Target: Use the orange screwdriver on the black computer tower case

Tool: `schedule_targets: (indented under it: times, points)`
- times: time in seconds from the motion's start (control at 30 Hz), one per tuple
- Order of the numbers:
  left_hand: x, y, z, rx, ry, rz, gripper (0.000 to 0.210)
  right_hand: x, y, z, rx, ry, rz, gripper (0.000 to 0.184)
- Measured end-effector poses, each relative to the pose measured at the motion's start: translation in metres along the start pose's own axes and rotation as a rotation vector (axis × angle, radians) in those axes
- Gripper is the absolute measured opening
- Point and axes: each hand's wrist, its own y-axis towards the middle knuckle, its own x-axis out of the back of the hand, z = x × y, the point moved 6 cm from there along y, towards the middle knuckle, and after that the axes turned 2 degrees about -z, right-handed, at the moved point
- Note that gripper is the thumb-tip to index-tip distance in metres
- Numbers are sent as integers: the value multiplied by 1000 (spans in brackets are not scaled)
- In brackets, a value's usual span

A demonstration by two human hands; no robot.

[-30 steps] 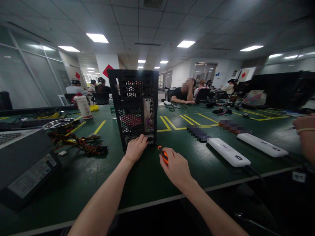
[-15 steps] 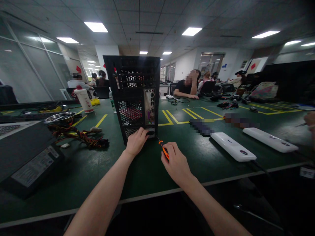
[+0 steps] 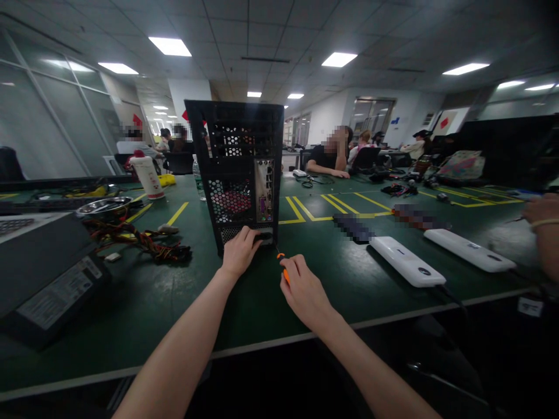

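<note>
A black computer case stands upright on the green table, its rear side facing me. Against the perforated panel at its lower rear, my left hand has its fingers bent and pressed together; whatever they pinch is hidden. Just right of those fingers shows a dark socket-like part. My right hand is closed around a screwdriver with an orange and black handle. Its thin shaft points up and left to the case's lower right corner. Whether the tip touches a screw is too small to tell.
At left lie a grey metal power-supply-like box, a cable bundle and a steel bowl. White power banks lie at right with cords. A co-worker's hand shows at the right edge. A bottle stands behind the case.
My right hand and the screwdriver have shifted slightly left and down, the handle now turned more upright. My left hand stays at the case's lower panel. The co-worker's hand has come further into view.
</note>
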Motion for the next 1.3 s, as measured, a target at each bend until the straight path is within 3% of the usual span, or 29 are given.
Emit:
schedule_targets:
  times: [0.27, 0.43, 0.57, 0.67, 0.8, 1.1, 1.3]
  points:
    - [4, -2, 0, 76, -85, 23, 26, -1, 1, -14, -203, 221, -85, 18]
    - [0, -9, 16, 300, -270, -23, 22, -9, 0, -19, -313, 388, -119, 18]
    - [-16, -13, 30, 467, -505, 85, 18, -21, -2, -25, -475, 530, -65, 22]
    - [-22, -12, 31, 506, -647, 144, 22, -28, -3, -29, -563, 646, 13, 21]
    - [-28, -10, 28, 525, -794, 167, 26, -28, 0, -35, -585, 776, -4, 17]
    - [-38, -13, 22, 618, -1190, 216, 27, -51, -2, -30, -901, 1443, 107, 24]
    - [-34, -13, 20, 621, -1281, 190, 27, -54, -2, -17, -1099, 1821, 135, 9]
